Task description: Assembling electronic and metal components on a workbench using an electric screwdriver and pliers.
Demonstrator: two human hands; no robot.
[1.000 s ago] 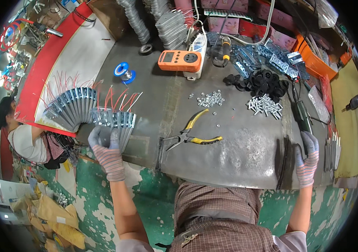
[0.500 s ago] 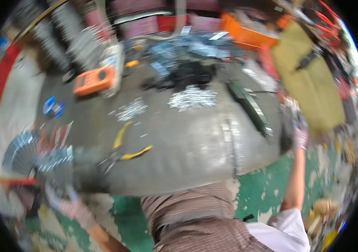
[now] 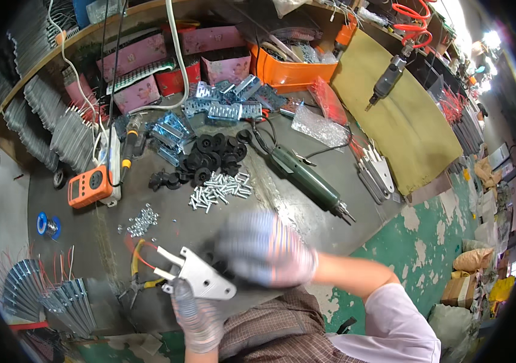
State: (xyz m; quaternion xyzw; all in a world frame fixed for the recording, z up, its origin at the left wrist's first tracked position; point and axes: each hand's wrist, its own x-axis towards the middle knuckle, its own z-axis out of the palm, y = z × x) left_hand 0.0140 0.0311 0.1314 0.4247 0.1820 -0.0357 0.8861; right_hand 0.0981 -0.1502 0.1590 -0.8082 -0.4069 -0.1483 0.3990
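Note:
Low in the middle, my left hand [image 3: 196, 317], in a striped glove, grips a flat silver metal plate [image 3: 205, 279]. The plate tapers to a rounded end, has holes, and carries two white prongs with red wires. My right hand [image 3: 264, 248], also gloved, is over the bench just right of the plate; motion smears its fingers, so what it holds is hidden. Partly behind the plate lie yellow-handled pliers [image 3: 137, 283]. Beyond the hands are a pile of silver screws [image 3: 218, 190], a heap of small nuts [image 3: 143, 221] and black round knobs [image 3: 206, 158].
A dark green electric screwdriver [image 3: 304, 178] lies right of the piles, near more white-pronged plates [image 3: 376, 172]. Blue-grey metal brackets [image 3: 228, 103] sit behind. At left are an orange meter [image 3: 88, 186], a blue wire spool [image 3: 48, 225] and fanned finned plates [image 3: 25, 289].
My left hand has come from the lower left to the middle and now has the pronged plate. My right hand has swung inward from the far right. The view has shifted too.

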